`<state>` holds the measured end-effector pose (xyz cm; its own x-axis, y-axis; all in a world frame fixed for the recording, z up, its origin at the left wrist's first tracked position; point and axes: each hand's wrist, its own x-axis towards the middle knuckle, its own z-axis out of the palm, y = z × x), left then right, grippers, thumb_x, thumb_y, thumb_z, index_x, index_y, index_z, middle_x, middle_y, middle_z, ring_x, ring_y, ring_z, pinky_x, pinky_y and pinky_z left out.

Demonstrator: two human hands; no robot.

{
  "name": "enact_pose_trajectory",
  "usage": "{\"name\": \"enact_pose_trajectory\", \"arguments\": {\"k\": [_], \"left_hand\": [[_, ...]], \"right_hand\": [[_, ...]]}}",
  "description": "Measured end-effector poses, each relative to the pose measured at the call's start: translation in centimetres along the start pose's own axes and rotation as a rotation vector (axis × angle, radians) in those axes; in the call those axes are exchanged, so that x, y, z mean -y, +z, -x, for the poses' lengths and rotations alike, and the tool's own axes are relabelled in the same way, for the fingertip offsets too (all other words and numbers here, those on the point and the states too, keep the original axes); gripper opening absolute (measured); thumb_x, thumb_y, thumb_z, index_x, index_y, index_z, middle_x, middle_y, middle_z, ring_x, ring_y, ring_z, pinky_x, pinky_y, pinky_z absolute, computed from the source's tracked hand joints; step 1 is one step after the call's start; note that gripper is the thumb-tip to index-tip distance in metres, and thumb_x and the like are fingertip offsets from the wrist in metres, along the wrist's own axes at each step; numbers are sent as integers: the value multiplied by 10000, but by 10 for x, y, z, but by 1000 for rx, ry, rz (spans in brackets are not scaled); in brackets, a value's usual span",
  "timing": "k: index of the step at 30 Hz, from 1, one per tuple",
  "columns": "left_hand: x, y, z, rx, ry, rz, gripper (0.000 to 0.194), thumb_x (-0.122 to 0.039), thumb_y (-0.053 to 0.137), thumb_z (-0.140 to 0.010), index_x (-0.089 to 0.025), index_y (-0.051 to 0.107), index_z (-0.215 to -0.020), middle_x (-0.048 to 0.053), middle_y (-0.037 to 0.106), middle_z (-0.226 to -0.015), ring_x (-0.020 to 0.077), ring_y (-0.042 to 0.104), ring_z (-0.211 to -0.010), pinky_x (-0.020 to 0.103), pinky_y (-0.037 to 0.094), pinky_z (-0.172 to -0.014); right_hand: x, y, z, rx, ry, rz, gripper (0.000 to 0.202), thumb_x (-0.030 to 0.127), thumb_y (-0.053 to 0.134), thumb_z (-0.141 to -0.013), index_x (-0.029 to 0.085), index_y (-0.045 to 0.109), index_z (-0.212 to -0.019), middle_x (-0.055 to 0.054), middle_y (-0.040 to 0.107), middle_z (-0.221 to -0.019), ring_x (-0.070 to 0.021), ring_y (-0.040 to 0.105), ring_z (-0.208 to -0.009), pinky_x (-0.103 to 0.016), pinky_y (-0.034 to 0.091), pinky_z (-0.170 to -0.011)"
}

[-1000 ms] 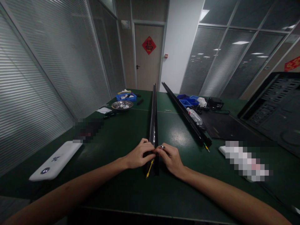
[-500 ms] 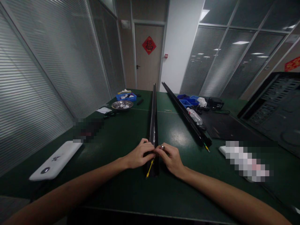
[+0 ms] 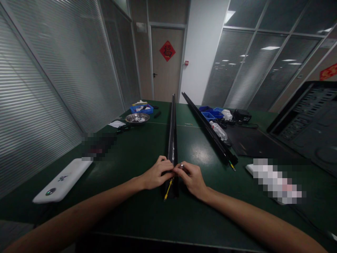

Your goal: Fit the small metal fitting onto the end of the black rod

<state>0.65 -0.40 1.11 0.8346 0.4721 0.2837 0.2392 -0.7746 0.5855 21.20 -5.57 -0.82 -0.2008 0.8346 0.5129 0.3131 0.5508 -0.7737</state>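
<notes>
Rail (image 3: 172, 140) beneath fingers (image 3: 165, 166), tips meeting, grip too hidden to tell; yellow wire (image 3: 167, 191) nearer

From where I stand, I cannot tell what lies between the left hand (image 3: 157, 175) and the right hand (image 3: 194, 178), because their fingers come together and cover it. They hide also a part of the black rail (image 3: 172, 142) beneath them, and the far end of the yellow cable (image 3: 167, 190) is lost near the left thumb. Coarse squares cover a dark object (image 3: 98, 147) at left and most of a white device (image 3: 250, 169) at right. The dark metal case (image 3: 312, 130) is cut off at the right edge. In the far steel bowl (image 3: 135, 122), the contents are too small to name.
</notes>
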Motion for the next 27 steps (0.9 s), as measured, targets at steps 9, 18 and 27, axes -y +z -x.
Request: {"name": "enact_pose_trajectory", "arguments": {"k": [9,18,27], "left_hand": [[-1,0,1,-21,5,-25,113,-211,529,-1019,-196,638,-1046,24,675,-1005,201,578,-981,395,277,-1038],[3,2,1,-4,6,-20,150,-204,494,-1050,-211,643,-1037,9,677,-978,190,582,-975,389,277,-1030],[0,0,2,-17,8,-39,131,-246,519,-1033,-193,638,-1028,20,672,-956,196,574,-940,393,291,-1027]], "right_hand": [[4,-1,-3,-9,-80,19,342,364,535,-1050,175,672,-800,-12,604,-734,-155,584,-674,-262,432,-647],[-1,1,-1,-4,39,-18,286,379,623,-1001,170,690,-817,9,634,-687,-136,569,-600,-241,429,-585],[4,-1,-2,-18,-56,5,330,367,543,-1044,177,689,-817,-10,629,-743,-150,598,-670,-256,443,-632]]}}
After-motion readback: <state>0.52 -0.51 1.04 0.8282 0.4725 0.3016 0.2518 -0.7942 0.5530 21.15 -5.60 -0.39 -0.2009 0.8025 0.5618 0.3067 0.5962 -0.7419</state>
